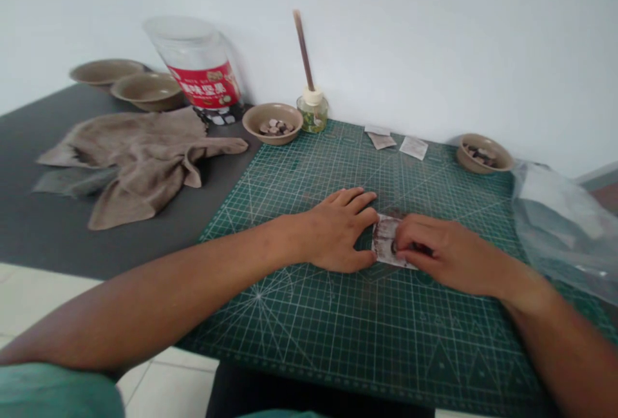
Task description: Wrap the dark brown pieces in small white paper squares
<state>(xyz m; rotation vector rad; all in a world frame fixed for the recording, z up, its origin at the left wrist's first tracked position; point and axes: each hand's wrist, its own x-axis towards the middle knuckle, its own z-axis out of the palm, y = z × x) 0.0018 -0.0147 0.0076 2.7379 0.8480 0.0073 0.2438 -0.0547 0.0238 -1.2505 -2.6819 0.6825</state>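
Item: small printed paper sheet (pixel 386 241), thin, off-white with brown and dark markings, roughly rectangular, lying flat on a green self-healing cutting mat (pixel 386 347) with a pale printed grid, between the two hands.

Left hand (pixel 333 231): flat on the mat, fingers released and slightly spread, tips at the sheet's left edge. Right hand (pixel 447 257): over the sheet, fingers bent down onto it and possibly pinching; the grip itself is hidden, so it cannot be told.

Risks, as judged: the thin paper could tear or crease out of line if the hands pull unevenly; the sheet could slide on the smooth mat under uneven pressure; a careless sweep of the right arm could tip the shallow beige fibre bowl (pixel 484 154), holding small dark-and-pale pieces, towards the crinkled clear plastic bag (pixel 555 225). The slim stick in the small glass jar (pixel 312 112) looks top-heavy and easily knocked.

Also present: three paper slips (pixel 414 147) at the mat's far edge; a matching filled bowl (pixel 273 123); two further bowls (pixel 147 91); a clear plastic canister with a red label (pixel 197 60); a rumpled taupe cloth (pixel 130 160) on the dark grey surface (pixel 96 231)
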